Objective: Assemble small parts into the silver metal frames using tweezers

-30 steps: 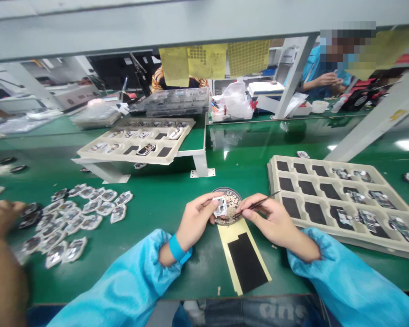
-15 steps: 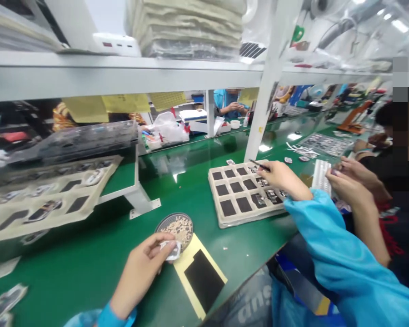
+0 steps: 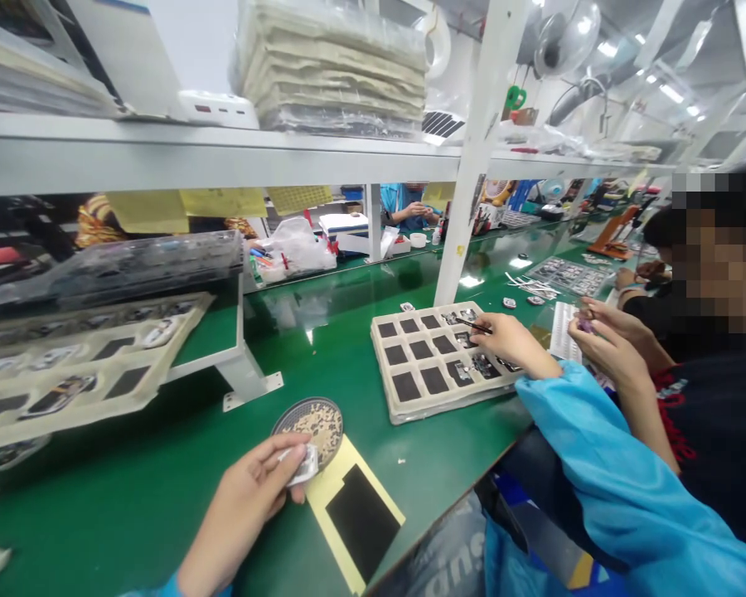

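Note:
My left hand (image 3: 249, 497) pinches a small white plastic housing (image 3: 304, 466) between thumb and fingers, just in front of a round dark dish (image 3: 284, 417) of tiny tan pieces. A yellow sheet (image 3: 323, 495) with a black patch (image 3: 364, 522) lies to its right. My right hand (image 3: 510, 342) grips dark tweezers (image 3: 480, 327), whose tip is over a cream compartment tray (image 3: 404, 408). Several pockets on the tray's right side hold small circuit boards (image 3: 485, 365); those on the left show black foam bottoms. Whether the tweezers touch a board I cannot tell.
On a raised stand at left sits another tray (image 3: 105, 398) with white housings. A white post (image 3: 466, 199) rises behind the cream tray, under a shelf (image 3: 323, 166). At right a co-worker's hands (image 3: 615, 336) work beside a white tray (image 3: 563, 332).
The whole view has shifted slightly. My right hand still has the tweezers over the tray, their tip now nearer the back-row boards. My left hand still holds the housing, now tilted differently.

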### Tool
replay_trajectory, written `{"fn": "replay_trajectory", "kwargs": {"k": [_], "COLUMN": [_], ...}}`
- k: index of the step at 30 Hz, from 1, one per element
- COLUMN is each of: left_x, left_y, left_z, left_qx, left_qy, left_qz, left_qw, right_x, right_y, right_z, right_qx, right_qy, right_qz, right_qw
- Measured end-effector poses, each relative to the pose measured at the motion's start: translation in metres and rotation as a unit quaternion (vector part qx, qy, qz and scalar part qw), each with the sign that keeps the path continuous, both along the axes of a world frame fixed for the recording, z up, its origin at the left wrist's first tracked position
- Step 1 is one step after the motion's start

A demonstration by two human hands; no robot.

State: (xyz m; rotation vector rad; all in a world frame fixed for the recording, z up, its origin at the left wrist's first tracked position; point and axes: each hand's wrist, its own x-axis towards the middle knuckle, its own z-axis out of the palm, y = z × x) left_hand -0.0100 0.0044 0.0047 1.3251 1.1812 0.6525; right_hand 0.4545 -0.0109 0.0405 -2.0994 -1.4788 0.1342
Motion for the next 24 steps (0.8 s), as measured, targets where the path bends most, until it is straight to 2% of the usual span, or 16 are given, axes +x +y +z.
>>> {"fn": "replay_trajectory", "kwargs": {"k": [3,5,9,12,15,17,19,22,24], "left_x": [0.003,0.004,0.001,-0.003,-0.006,-0.008,-0.008,-0.008,-0.007], "left_y": [-0.002,-0.002,0.002,0.007,0.012,0.014,0.015,0.012,0.01], "left_z": [0.007,0.01,0.005,-0.004,-0.011,-0.013,-0.014,-0.011,-0.01], "left_qx": [0.018,0.036,0.067,0.065,0.073,0.07,0.053,0.036,0.037], "left_qy": [-0.037,-0.062,-0.086,-0.112,-0.15,-0.185,-0.22,-0.248,-0.256], "left_qz": [-0.004,0.002,0.043,0.077,0.116,0.132,0.136,0.122,0.107], "left_qw": [0.999,0.997,0.993,0.989,0.979,0.971,0.965,0.96,0.96], "right_x": [-0.022,-0.05,-0.133,-0.203,-0.257,-0.275,-0.279,-0.272,-0.268], "right_y": [-0.001,0.002,0.018,0.033,0.035,0.032,0.028,0.026,0.027], "right_z": [0.009,0.014,0.025,0.03,0.021,0.006,-0.013,-0.038,-0.048], "right_qx": [0.031,0.042,0.063,0.041,-0.006,-0.043,-0.062,-0.061,-0.066], "right_qy": [0.05,0.114,0.312,0.361,0.421,0.457,0.479,0.48,0.482], "right_qz": [0.055,0.116,0.274,0.371,0.438,0.457,0.434,0.363,0.34], "right_qw": [0.997,0.986,0.907,0.854,0.794,0.762,0.761,0.796,0.805]}}
